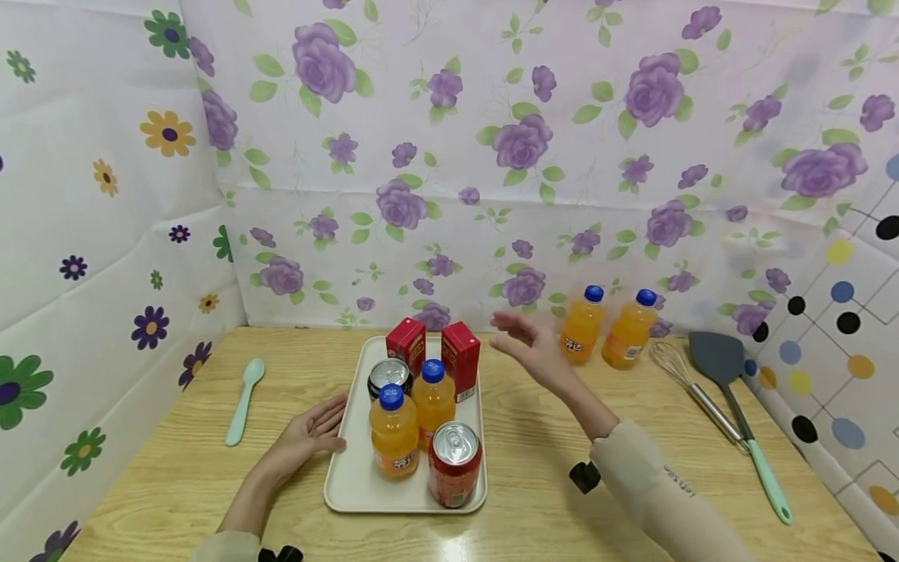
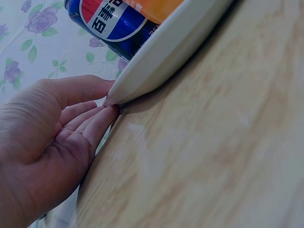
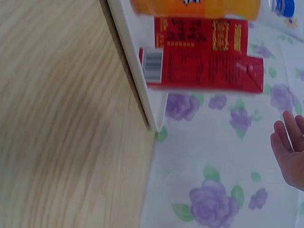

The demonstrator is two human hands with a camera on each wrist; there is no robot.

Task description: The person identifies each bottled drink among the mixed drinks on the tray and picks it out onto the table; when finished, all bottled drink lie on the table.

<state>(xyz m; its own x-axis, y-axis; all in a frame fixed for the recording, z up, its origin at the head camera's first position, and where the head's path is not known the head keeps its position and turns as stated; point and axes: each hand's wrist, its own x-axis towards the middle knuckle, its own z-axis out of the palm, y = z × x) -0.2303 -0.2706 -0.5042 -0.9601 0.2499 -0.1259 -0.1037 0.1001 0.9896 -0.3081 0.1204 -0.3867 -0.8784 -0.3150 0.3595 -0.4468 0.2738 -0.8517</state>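
Cream, rectangular tray with rounded corners (image 1: 353, 485) sits at the lower centre of the frame, bearing blue-capped orange drink bottles (image 1: 395, 439), cylindrical metal cans (image 1: 455, 474) and red box cartons (image 1: 460, 355). My left hand (image 1: 307, 439) pinches its left edge; right of centre, my right hand (image 1: 537, 355) hovers, fingers apart.

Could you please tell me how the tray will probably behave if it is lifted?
The tray will probably feel rather heavy, since it carries two filled bottles, two cans and two red boxes. It seems stiff, as its raised rim looks firm and even. If it tilts, the bottles may tip, because they stand tall and narrow.
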